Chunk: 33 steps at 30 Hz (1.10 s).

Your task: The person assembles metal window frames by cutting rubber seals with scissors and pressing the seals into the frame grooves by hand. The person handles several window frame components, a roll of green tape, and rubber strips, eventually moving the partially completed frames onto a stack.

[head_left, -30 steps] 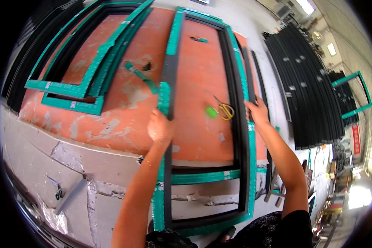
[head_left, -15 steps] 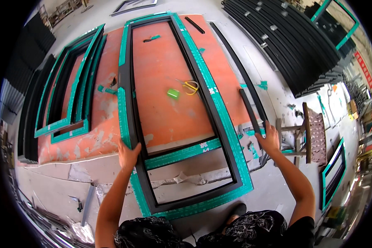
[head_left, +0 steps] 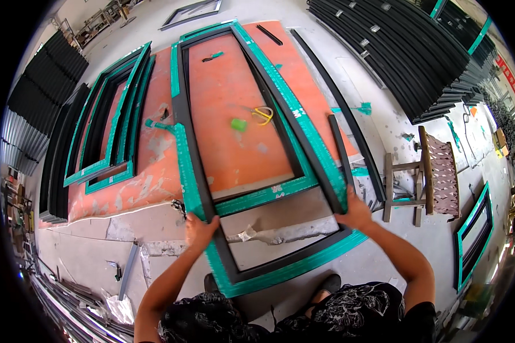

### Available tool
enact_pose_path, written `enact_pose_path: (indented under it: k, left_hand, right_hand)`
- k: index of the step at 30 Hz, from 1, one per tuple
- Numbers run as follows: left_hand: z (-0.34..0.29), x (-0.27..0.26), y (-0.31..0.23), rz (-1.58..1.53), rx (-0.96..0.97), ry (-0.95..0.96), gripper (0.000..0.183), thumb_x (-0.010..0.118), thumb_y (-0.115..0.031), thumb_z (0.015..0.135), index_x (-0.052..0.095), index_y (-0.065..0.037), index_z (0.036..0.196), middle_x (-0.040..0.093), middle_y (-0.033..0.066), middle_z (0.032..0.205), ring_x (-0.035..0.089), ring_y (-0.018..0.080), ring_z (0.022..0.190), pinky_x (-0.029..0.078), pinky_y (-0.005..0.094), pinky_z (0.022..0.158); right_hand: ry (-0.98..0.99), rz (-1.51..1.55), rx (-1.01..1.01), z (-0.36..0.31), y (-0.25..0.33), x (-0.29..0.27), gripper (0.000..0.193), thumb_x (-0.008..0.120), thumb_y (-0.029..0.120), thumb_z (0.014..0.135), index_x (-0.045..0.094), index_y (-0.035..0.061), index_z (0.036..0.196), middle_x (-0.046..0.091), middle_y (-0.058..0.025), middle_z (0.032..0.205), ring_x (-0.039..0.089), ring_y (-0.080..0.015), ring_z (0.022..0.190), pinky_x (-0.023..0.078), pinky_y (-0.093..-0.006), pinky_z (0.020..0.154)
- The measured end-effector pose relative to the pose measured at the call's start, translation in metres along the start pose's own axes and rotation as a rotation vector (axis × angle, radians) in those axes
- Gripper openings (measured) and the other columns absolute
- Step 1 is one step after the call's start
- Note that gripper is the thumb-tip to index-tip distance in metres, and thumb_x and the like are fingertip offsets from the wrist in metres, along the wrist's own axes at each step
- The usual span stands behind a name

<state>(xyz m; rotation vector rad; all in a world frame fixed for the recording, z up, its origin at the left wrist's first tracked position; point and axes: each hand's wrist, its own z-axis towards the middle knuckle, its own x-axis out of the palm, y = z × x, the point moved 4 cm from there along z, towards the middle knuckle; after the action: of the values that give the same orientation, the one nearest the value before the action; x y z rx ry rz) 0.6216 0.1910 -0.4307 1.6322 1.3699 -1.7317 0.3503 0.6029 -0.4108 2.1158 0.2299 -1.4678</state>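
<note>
A long black rectangular frame with green protective tape runs away from me over an orange work surface. My left hand is closed round its left side near the close end. On the opposite side, my right hand grips the right rail. Beneath this frame lies a second green-taped frame, set at a slightly different angle and partly covered. Through the opening show yellow-handled scissors and a small green block, both lying on the orange surface.
Several taped frames stand stacked on the left. Long black bars lie along the right, near a wooden stool with a woven seat. A large pile of black profiles fills the far right. Metal strips lie at lower left.
My right hand has come left from beside the black bars onto the frame's right rail. The upper frame's near end has swung right, uncovering more of the frame below. My left hand still holds it.
</note>
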Motion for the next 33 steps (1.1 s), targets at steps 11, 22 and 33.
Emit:
enact_pose_path:
  k: [11,22,33]
  left_hand:
    - [-0.083,0.032,-0.121,-0.447,0.464,0.797,0.047,0.065,-0.034,0.089,0.055,0.002,0.118,0.066,0.0118,0.091,0.063,0.0177,0.078,0.052,0.0338,0.069]
    - [0.126,-0.03,-0.151,0.76,1.173,-0.285,0.079,0.077,-0.029,0.072,0.041,-0.016,0.141,0.047,0.0101,0.136,0.046,0.0292,0.127,0.035,0.0395,0.108]
    - [0.136,0.033,-0.178,0.366,1.408,-0.091,0.027,0.062,-0.011,0.072,0.057,-0.006,0.099,0.057,0.0082,0.095,0.055,0.0274,0.103,0.04,0.0389,0.106]
  right_hand:
    - [-0.625,-0.215,-0.15,0.03,-0.046,-0.051,0.058,0.072,0.021,0.076,0.051,0.0012,0.126,0.056,-0.02,0.118,0.054,-0.0385,0.107,0.047,-0.0454,0.089]
    - [0.064,-0.022,-0.103,-0.1,0.113,0.044,0.103,0.079,0.028,0.062,0.026,-0.0027,0.144,0.054,-0.0201,0.112,0.056,-0.0364,0.099,0.049,-0.0443,0.084]
    - [0.07,-0.094,-0.037,-0.121,0.052,0.033,0.104,0.08,0.021,0.053,0.03,0.0027,0.142,0.054,-0.0188,0.114,0.056,-0.0371,0.102,0.049,-0.0439,0.085]
